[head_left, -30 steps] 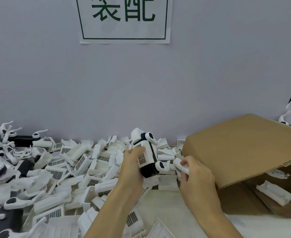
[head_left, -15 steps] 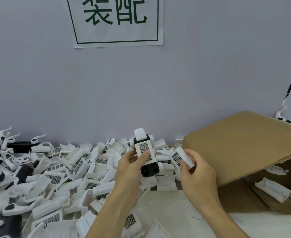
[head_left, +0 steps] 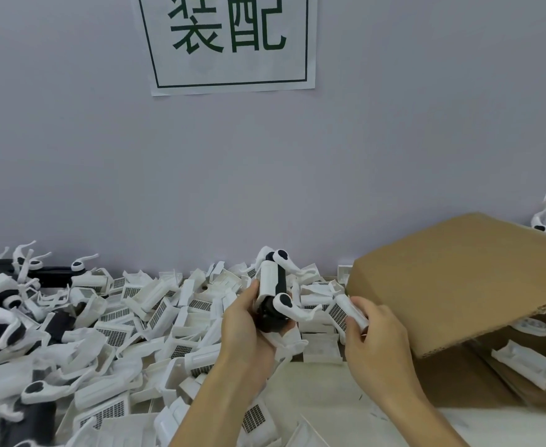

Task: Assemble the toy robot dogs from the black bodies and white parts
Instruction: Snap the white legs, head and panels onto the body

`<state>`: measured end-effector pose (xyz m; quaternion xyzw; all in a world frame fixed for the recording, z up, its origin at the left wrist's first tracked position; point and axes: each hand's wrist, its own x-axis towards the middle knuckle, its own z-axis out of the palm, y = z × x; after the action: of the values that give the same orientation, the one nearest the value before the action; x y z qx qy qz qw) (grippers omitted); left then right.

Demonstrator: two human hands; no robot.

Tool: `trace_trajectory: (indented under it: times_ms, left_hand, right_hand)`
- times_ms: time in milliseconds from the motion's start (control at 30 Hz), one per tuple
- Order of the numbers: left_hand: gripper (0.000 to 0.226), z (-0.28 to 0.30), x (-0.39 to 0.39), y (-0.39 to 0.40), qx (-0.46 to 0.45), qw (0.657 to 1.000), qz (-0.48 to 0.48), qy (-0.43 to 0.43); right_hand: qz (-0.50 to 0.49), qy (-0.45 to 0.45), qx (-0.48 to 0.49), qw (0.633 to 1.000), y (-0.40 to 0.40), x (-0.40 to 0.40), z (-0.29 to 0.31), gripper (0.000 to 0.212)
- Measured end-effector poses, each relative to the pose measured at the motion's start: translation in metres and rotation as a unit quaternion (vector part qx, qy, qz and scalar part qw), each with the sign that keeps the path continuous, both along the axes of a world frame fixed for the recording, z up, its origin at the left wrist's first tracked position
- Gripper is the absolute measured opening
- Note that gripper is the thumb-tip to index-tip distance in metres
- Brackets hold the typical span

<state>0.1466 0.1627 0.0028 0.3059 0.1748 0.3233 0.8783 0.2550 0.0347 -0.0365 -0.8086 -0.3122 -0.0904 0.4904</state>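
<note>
At lower centre the left hand (head_left: 249,321) grips the dog (head_left: 273,293), its long axis running up the frame, legs pointing right. Just to its right, apart from it, the right hand (head_left: 374,330) pinches a white panel (head_left: 345,312), grille side toward the dog, likely next onto its body.

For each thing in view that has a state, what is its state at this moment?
left hand: grips the toy dog body.
toy dog body: held up, two white legs attached on the visible side.
right hand: holds a white grille panel.
white grille panel: apart from the body, not yet fitted.
cardboard box: open, flap raised, white parts inside.
</note>
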Motion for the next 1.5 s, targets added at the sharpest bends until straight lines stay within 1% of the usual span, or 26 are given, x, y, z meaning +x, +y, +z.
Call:
trace_trajectory:
  times_ms: [100, 167, 233, 267, 367, 433, 500, 600, 667, 700, 733, 767, 800, 833, 900, 933, 967, 1000, 1067, 1133, 1167, 1233, 1267, 1367, 1433, 1500]
  left_hand:
    - [0.033, -0.001, 0.001, -0.001, 0.056, 0.998, -0.007, 0.023]
    - [0.033, -0.003, 0.002, -0.003, 0.094, 0.994, 0.033, 0.053]
    - [0.037, -0.005, 0.004, -0.005, 0.134, 0.987, 0.068, 0.063]
    - [0.039, -0.006, 0.005, -0.005, 0.169, 0.980, 0.084, 0.071]
    - [0.047, -0.009, 0.006, -0.006, 0.285, 0.943, 0.130, 0.116]
    - [0.048, -0.011, 0.007, -0.007, 0.320, 0.929, 0.137, 0.128]
    - [0.048, -0.011, 0.008, -0.007, 0.331, 0.925, 0.138, 0.128]
    - [0.046, -0.010, 0.008, -0.008, 0.332, 0.924, 0.140, 0.127]
    - [0.037, -0.009, 0.008, -0.008, 0.313, 0.930, 0.142, 0.127]
    - [0.029, -0.008, 0.008, -0.008, 0.288, 0.941, 0.132, 0.122]
    - [0.020, -0.006, 0.007, -0.008, 0.244, 0.958, 0.108, 0.102]
    - [0.018, -0.003, 0.007, -0.009, 0.185, 0.977, 0.075, 0.071]
    - [0.023, 0.000, 0.006, -0.010, 0.125, 0.991, 0.040, 0.040]
    - [0.027, 0.002, 0.005, -0.010, 0.083, 0.996, 0.016, 0.021]
    - [0.033, 0.004, 0.003, -0.010, 0.067, 0.998, -0.003, 0.020]
    - [0.037, 0.005, 0.001, -0.009, 0.067, 0.997, -0.006, 0.023]
    - [0.043, 0.005, 0.000, -0.009, 0.063, 0.998, -0.010, 0.024]
    - [0.049, 0.004, -0.001, -0.009, 0.055, 0.998, -0.016, 0.027]
    - [0.056, 0.003, -0.002, -0.006, 0.047, 0.998, -0.036, 0.035]
    - [0.059, 0.002, -0.005, -0.005, 0.046, 0.995, -0.078, 0.033]
    - [0.056, 0.001, -0.006, -0.004, 0.056, 0.992, -0.110, 0.028]
    - [0.046, 0.002, -0.010, -0.006, 0.090, 0.979, -0.180, 0.023]
    - [0.042, 0.002, -0.012, -0.007, 0.098, 0.972, -0.214, 0.021]
    - [0.035, 0.003, -0.016, -0.008, 0.111, 0.958, -0.263, 0.019]
    - [0.035, 0.005, -0.016, -0.008, 0.130, 0.958, -0.254, 0.035]
    - [0.034, 0.006, -0.014, -0.009, 0.134, 0.964, -0.222, 0.053]
  right_hand:
    - [0.003, -0.008, -0.020, 1.000, 0.000, -0.001, 0.000, 0.036]
    - [0.009, -0.012, -0.039, 0.999, -0.001, -0.003, 0.000, 0.039]
    - [0.010, -0.013, -0.054, 0.998, -0.001, -0.005, 0.001, 0.041]
    - [0.008, -0.011, -0.060, 0.998, -0.001, -0.005, 0.002, 0.041]
    - [0.007, 0.001, -0.075, 0.997, -0.001, -0.006, 0.003, 0.038]
    - [0.011, 0.002, -0.078, 0.997, -0.001, -0.007, 0.003, 0.038]
    - [0.012, 0.002, -0.077, 0.997, -0.001, -0.007, 0.003, 0.038]
    - [0.008, -0.009, -0.079, 0.997, -0.001, -0.007, 0.003, 0.038]
    - [0.004, -0.035, -0.100, 0.994, -0.002, -0.007, 0.004, 0.039]
    - [0.003, -0.052, -0.122, 0.991, -0.002, -0.009, 0.006, 0.040]
    - [0.004, -0.066, -0.145, 0.987, -0.002, -0.010, 0.008, 0.040]
    - [0.007, -0.075, -0.166, 0.983, -0.003, -0.012, 0.010, 0.040]
    - [0.010, -0.081, -0.182, 0.980, -0.003, -0.014, 0.011, 0.039]
    - [0.016, -0.089, -0.197, 0.976, -0.004, -0.015, 0.012, 0.037]
    - [0.041, -0.126, -0.209, 0.969, -0.004, -0.017, 0.013, 0.037]
    - [0.068, -0.145, -0.188, 0.969, -0.003, -0.017, 0.013, 0.040]
    - [0.099, -0.147, -0.144, 0.974, -0.002, -0.018, 0.015, 0.045]
    - [0.124, -0.122, -0.082, 0.981, -0.001, -0.020, 0.019, 0.049]
    - [0.161, -0.013, 0.057, 0.985, 0.002, -0.025, 0.025, 0.047]
    - [0.203, 0.116, 0.155, 0.960, 0.004, -0.028, 0.029, 0.038]
    - [0.229, 0.175, 0.186, 0.939, 0.004, -0.027, 0.030, 0.046]
    - [0.279, 0.252, 0.218, 0.901, 0.001, -0.022, 0.032, 0.071]
    - [0.299, 0.268, 0.228, 0.887, 0.000, -0.019, 0.032, 0.076]
    - [0.347, 0.281, 0.248, 0.860, -0.005, -0.012, 0.036, 0.070]
    - [0.363, 0.263, 0.244, 0.860, -0.006, -0.010, 0.038, 0.059]
    - [0.355, 0.255, 0.257, 0.862, -0.007, -0.008, 0.039, 0.047]
